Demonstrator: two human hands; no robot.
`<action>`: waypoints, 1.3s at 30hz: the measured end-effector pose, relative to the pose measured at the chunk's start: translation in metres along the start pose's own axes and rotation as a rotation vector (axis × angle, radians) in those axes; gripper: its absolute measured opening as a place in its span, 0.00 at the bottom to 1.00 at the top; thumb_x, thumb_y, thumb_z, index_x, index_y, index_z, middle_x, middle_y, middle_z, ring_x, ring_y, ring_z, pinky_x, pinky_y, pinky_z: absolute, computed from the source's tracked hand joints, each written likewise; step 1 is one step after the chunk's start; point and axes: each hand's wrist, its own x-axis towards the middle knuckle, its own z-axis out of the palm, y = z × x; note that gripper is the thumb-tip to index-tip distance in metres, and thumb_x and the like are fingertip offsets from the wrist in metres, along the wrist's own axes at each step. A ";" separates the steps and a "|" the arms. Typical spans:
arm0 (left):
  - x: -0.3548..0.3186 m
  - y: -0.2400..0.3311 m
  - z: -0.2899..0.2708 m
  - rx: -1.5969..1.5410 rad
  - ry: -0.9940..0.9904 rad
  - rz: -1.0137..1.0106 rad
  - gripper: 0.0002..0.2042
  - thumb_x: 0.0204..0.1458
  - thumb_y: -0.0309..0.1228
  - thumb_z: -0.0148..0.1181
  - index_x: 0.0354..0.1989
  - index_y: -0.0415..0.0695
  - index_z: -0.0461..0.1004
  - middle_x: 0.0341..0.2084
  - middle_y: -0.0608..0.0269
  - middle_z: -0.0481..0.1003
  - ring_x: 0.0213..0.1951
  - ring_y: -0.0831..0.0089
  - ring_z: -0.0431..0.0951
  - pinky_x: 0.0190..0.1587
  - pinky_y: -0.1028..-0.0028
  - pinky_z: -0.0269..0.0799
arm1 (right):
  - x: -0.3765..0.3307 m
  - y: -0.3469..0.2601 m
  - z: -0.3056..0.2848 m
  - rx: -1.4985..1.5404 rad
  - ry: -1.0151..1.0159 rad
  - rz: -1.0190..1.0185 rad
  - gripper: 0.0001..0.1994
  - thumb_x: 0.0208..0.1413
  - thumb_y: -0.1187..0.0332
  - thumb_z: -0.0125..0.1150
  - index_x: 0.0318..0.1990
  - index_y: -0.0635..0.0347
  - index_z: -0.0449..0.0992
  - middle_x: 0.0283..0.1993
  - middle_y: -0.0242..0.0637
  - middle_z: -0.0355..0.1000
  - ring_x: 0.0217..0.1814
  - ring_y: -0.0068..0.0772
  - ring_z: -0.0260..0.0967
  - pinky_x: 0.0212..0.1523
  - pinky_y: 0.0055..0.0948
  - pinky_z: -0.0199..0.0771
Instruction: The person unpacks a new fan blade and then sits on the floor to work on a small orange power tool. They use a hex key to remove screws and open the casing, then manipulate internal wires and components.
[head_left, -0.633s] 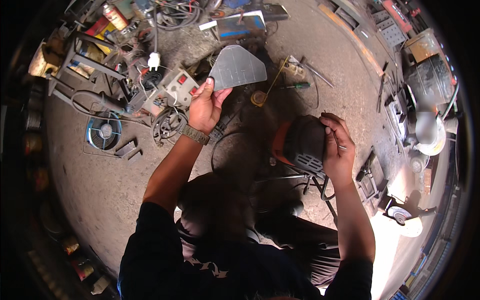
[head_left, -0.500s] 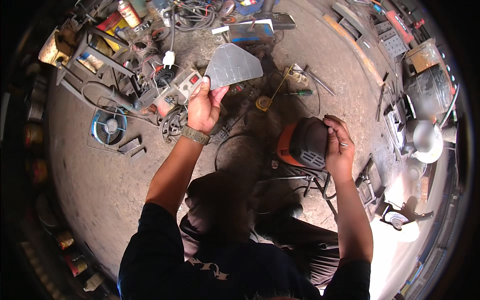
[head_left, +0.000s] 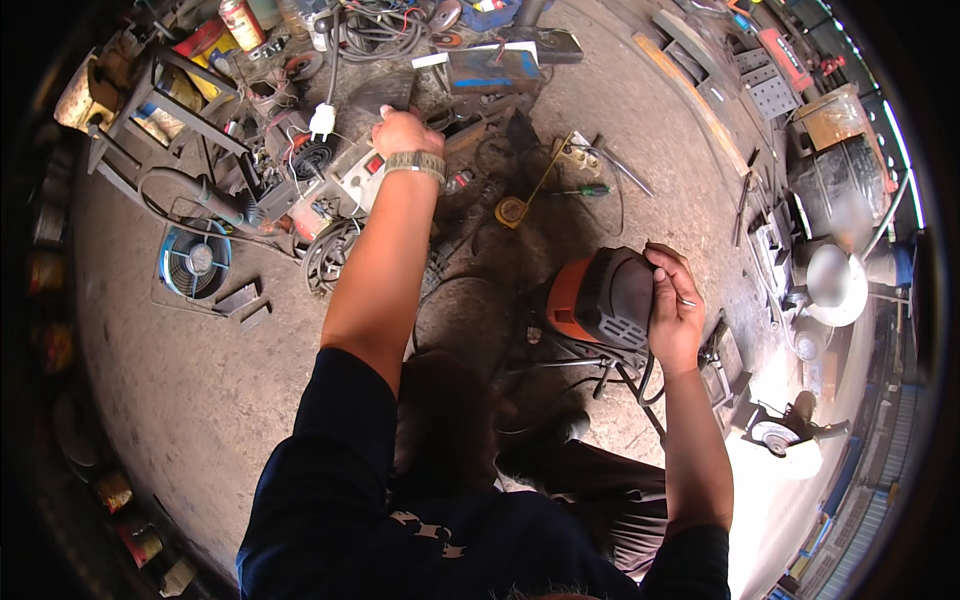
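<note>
Shifted toward 11 o'clock since the earlier frame: left hand (head_left: 408, 138), with one flat grey sheet (head_left: 380, 91) at its fingertips; partly hidden, so cannot tell whether pinching. At 3 o'clock, right hand (head_left: 680, 305), fingers curled together, grip unclear, against the black end of one orange-and-black power tool (head_left: 603, 296). At 12, one blue bin (head_left: 497, 20), contents too small to tell. Between 10 and 11, one cylindrical red-and-white can (head_left: 241, 24). At 9, one round blue fan (head_left: 200, 260); just past 12, one yellow tape measure (head_left: 510, 212), blade drawn out, on rough floor (head_left: 200, 370).
</note>
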 end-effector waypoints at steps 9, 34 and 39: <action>-0.040 -0.011 -0.051 0.546 -0.531 -0.256 0.09 0.73 0.32 0.50 0.51 0.39 0.71 0.41 0.54 0.80 0.41 0.63 0.84 0.43 0.68 0.81 | 0.002 -0.007 -0.001 -0.038 -0.011 -0.038 0.11 0.71 0.78 0.52 0.53 0.66 0.80 0.58 0.46 0.77 0.63 0.43 0.74 0.67 0.33 0.68; -0.272 -0.017 -0.171 1.017 -1.669 1.333 0.13 0.56 0.33 0.69 0.49 0.47 0.86 0.56 0.63 0.81 0.54 0.61 0.79 0.61 0.64 0.73 | -0.085 -0.045 -0.051 0.042 0.093 0.185 0.03 0.65 0.73 0.67 0.39 0.63 0.81 0.32 0.29 0.81 0.34 0.16 0.79 0.34 0.21 0.79; -0.266 -0.044 -0.155 0.981 -1.722 1.194 0.10 0.54 0.33 0.68 0.43 0.48 0.88 0.51 0.64 0.84 0.56 0.61 0.79 0.63 0.62 0.71 | -0.072 -0.038 -0.048 -0.050 0.113 0.191 0.07 0.62 0.67 0.70 0.36 0.61 0.81 0.31 0.40 0.83 0.35 0.31 0.84 0.41 0.33 0.82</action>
